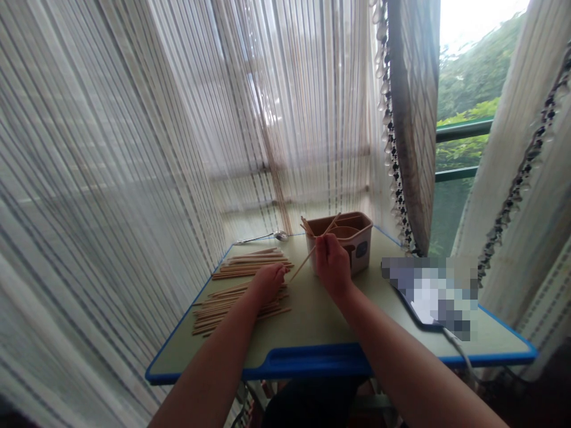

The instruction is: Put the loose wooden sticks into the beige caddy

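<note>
My right hand is closed on a thin wooden chopstick, which slants from low left to high right in front of a utensil holder. The holder is pale outside, brown inside and divided into compartments. A few chopsticks poke up at its left corner. My left hand hovers over or rests on the chopsticks at the left, fingers curled together; what they pinch, if anything, is hidden. Loose chopsticks lie in two groups, a far bundle and a nearer one, partly under my left forearm.
A metal ladle lies at the table's back left. On the right, a blurred-out device sits with a white cable running off the front edge. The pale table has a blue rim; striped curtains hang close behind.
</note>
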Demonstrator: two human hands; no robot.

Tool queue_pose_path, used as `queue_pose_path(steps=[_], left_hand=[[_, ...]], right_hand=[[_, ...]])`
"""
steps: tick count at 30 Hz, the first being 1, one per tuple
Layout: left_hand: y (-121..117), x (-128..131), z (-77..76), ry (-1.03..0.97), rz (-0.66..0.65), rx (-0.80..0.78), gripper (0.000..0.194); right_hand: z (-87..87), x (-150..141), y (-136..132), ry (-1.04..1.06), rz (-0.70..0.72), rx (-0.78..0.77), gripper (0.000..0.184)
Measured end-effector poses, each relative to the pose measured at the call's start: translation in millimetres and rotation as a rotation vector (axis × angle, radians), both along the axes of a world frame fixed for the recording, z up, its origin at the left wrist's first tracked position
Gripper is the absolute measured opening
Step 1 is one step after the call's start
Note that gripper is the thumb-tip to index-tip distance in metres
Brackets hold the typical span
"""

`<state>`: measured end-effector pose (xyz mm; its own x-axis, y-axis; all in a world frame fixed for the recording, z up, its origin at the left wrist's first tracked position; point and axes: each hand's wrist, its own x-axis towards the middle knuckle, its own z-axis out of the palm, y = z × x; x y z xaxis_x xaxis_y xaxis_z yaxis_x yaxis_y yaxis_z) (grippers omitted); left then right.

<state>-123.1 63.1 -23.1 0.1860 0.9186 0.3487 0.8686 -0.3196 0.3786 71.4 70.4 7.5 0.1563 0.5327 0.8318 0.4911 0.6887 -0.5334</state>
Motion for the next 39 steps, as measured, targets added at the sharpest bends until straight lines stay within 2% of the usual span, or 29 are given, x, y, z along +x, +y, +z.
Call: queue_pose_path(steps=[12, 22, 25, 30, 33, 39], left_hand=[[0, -1, -0.9, 0.003, -0.016, 0.015, 0.033], [-2, 2, 1.5, 0.019, -0.011, 0.013, 0.033], [-2, 2, 2.1, 0.020, -0.013, 0.009, 0.033], [-2, 3, 2.3, 0.017, -0.016, -0.003, 0.034], [-2, 3, 2.0, 0.022, -0.015, -0.003, 0.033], [0, 1, 1.3, 0.032, -0.023, 0.009, 0.034]], right_hand=[[-0.4, -3, -2, -0.091, 0.025, -0.054, 0.030], [-1.3, -3, -5, -0.067, 0.072, -0.005, 0.023], [-4.3, -2, -4, -0.001, 0.093, 0.044, 0.016], [-6.1, -1, 3, 0.251, 0.088, 0.168, 0.010], [-4.1, -1, 8, 0.348, 0.077, 0.165, 0.008], [-0.3, 0, 10, 0.358, -0.028, 0.151, 0.009]])
